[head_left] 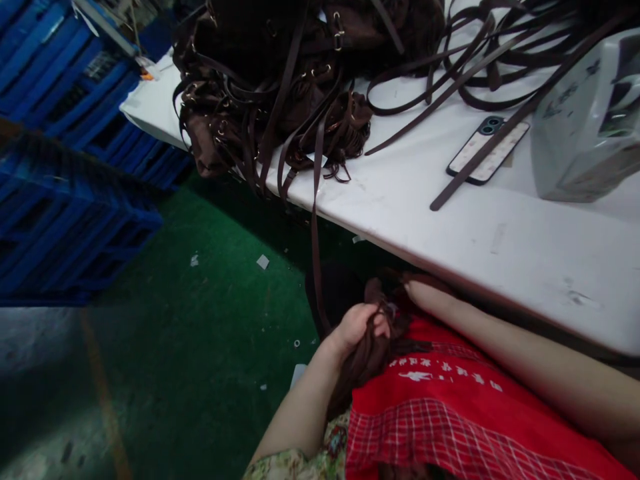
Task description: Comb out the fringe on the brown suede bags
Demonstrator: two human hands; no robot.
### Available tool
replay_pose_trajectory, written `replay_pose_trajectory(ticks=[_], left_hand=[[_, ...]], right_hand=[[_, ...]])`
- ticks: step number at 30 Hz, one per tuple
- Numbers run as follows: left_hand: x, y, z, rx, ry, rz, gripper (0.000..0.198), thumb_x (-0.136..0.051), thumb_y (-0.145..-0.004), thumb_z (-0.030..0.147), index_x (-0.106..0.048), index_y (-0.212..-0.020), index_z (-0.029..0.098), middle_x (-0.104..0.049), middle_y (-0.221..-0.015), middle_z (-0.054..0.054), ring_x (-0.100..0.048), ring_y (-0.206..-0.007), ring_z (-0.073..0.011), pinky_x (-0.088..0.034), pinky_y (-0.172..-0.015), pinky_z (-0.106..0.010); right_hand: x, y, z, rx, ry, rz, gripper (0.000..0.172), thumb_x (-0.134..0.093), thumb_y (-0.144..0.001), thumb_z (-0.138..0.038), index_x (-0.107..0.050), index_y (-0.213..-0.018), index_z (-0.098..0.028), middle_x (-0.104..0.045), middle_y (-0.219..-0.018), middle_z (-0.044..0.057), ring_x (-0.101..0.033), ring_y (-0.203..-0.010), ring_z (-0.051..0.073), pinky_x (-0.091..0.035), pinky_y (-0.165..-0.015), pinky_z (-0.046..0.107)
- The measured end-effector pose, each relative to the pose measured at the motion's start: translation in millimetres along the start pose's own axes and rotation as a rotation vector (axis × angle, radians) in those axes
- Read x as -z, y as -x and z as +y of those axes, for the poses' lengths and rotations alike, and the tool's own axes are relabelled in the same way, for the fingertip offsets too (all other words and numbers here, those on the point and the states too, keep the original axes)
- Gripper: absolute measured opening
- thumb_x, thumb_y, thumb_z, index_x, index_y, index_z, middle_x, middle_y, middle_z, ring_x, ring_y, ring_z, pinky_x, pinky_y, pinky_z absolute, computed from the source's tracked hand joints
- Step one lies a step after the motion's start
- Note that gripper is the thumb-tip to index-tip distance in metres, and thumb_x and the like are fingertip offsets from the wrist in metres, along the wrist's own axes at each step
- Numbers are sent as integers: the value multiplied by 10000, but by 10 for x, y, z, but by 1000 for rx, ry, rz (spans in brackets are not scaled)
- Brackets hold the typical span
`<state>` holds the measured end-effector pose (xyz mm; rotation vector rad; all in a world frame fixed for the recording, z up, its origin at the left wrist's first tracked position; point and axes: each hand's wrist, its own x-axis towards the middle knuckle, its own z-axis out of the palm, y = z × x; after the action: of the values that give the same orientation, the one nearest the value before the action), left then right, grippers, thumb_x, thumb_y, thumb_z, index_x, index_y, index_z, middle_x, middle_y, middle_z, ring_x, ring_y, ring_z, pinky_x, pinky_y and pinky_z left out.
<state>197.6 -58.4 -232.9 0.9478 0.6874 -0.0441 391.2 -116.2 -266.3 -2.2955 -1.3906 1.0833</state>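
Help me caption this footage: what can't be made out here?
Right hand, head view: fingers lost in dark shadow by the table.
Brown bundle, head view: full shape hidden by its folds and the left hand.
White print on the red apron, head view: too blurred to read.
Gray machine, head view: cut off by the right edge.

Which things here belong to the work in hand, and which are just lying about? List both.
Likely part of the work:
brown bundle gripped by the left hand
piled brown bags
loose brown straps

Seemingly just lying about:
phone under a strap
pale scraps on the floor
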Motion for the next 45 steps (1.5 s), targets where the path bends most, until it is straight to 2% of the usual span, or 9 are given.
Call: replay_pose_trajectory(ticks=[5,9,13,21,25,29,36,39,45], left_hand=[[81,-51,51,34,364,-24,492,-433,-814,603,-394,-542,194,-417,-444,1,-535,-557,-170,-415,-709,-326],[23,39,102,-35,169,-107,347,-612,-747,425,-484,-576,152,-480,-542,-12,-520,-621,-147,-399,-712,-300],[-34,105,118,-14,-38,-48,259,-715,-677,300,-550,-780,130,-494,-636,24,-442,-602,-95,-359,-624,-257],[-91,134,88,-156,-353,-112,339,-573,-692,159,-264,-557,193,-268,-513,87,-221,-497,-43,-203,-488,-230],[-100,178,101,-213,-586,-91,304,-546,-672,133,-286,-526,187,-311,-488,75,-261,-477,-45,-221,-472,-224],[-103,197,72,-241,-690,-5,129,-577,-618,132,-456,-591,165,-439,-566,52,-377,-532,-69,-327,-525,-210],[-110,183,51,-261,-764,-53,23,-562,-647,143,-545,-633,147,-497,-606,34,-423,-576,-89,-389,-610,-220],[-83,216,38,-311,-774,-119,78,-591,-646,162,-529,-601,148,-523,-635,14,-460,-611,-106,-405,-641,-226],[41,249,-25,-280,-509,-114,138,-634,-674,198,-528,-610,135,-538,-613,-6,-469,-567,-108,-420,-581,-232]], right_hand=[[201,197,-133,157,-140,71,374,-290,-997,-381,-566,-834,-189,-672,-795,61,-633,-731,178,-461,-736,291],[326,491,-357,356,-76,51,313,-315,-990,-377,-526,-831,-209,-643,-777,32,-607,-687,165,-440,-656,268],[271,617,-505,493,197,-60,258,-344,-977,-269,-552,-845,-193,-625,-810,38,-609,-699,162,-418,-625,259],[144,523,-500,447,233,-170,243,-358,-966,-235,-588,-905,-187,-658,-874,46,-642,-744,165,-419,-642,253],[120,512,-477,414,276,-176,226,-359,-950,-199,-585,-962,-195,-663,-906,52,-652,-780,183,-419,-644,262],[119,476,-459,328,319,-191,193,-409,-911,-192,-575,-1010,-191,-660,-959,75,-658,-807,196,-428,-648,267],[46,396,-350,188,289,-167,287,-331,-965,-254,-586,-1086,-198,-683,-992,90,-656,-884,190,-449,-762,273],[-6,339,-163,91,251,-168,340,-325,-971,-318,-637,-984,-182,-700,-923,99,-663,-816,203,-463,-753,298],[71,368,5,104,70,-48,367,-297,-984,-350,-617,-929,-179,-701,-883,88,-647,-785,197,-460,-764,302]])
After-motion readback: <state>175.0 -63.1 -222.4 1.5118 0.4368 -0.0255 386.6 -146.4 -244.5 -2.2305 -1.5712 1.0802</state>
